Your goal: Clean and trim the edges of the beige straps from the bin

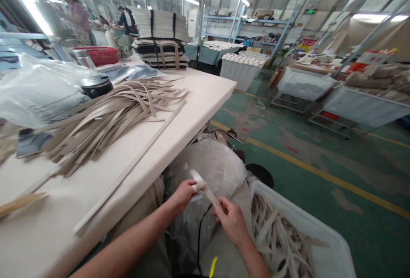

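A beige fabric strip (pixel 210 195) is stretched between my two hands above my lap, its far end sticking up past my left fingers. My left hand (pixel 183 194) pinches it near that end, and something white wraps one finger. Lower down, my right hand (pixel 231 219) grips the strip between thumb and fingers. Beneath the hands lies a clear plastic bag (pixel 221 162). To my left on the table, a heap of similar strips (pixel 109 120) lies loosely piled, with one long strip (pixel 131 165) lying apart along the edge.
At my right stands a white bin (pixel 333 248) with tangled strips (pixel 282 235). The pale table (pixel 205 92) carries a black round container (pixel 96 86), plastic wrapping (pixel 41 90) and a strapped fabric stack (pixel 160 26). Carts (pixel 361 107) stand across the green floor; people work far left.
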{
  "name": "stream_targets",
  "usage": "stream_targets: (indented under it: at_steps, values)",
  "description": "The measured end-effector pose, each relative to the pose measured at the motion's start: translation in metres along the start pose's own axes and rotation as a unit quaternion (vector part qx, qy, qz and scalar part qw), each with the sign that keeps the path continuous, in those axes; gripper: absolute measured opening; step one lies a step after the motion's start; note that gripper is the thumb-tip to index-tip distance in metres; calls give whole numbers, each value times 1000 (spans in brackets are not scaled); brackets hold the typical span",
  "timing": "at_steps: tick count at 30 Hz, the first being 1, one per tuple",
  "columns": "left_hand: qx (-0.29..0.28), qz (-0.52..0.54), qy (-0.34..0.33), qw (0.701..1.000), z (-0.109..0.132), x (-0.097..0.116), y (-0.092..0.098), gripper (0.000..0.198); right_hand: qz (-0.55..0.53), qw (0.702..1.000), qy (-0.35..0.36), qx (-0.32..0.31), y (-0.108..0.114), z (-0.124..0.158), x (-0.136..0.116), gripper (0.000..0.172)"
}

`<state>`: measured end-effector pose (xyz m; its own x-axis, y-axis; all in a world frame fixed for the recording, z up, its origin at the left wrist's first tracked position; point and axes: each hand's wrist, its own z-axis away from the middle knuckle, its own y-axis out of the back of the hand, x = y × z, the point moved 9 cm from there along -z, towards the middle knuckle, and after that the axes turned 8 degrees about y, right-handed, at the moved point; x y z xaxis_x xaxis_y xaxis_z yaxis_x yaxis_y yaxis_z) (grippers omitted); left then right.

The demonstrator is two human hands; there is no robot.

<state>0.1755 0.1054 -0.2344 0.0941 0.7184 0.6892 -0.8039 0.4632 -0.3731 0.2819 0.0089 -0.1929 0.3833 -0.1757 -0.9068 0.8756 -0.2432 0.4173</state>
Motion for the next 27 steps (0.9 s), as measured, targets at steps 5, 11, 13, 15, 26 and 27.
stream_targets:
  at_steps: [5,11,13,15,26,27]
  values:
    - [-37,-55,5,998,-1,-11,-10,46,1,1000,-18,20,4,2,2,31]
    - [11,-12,-14,1000,0,5,4,49,12,1000,3,-6,-1,-3,-6,30]
    - [23,-7,-10,1000,1,9,7,49,13,1000,-12,0,4,0,-3,31]
    - [1,-36,-4,999,2,5,0,48,20,1000,-19,9,6,1,-2,33]
    - [-1,-4,6,1000,-1,3,4,47,35,999,-26,-16,8,2,-5,34]
    - [-12,-25,6,1000,0,1,0,46,34,999,-26,-13,8,2,-6,35]
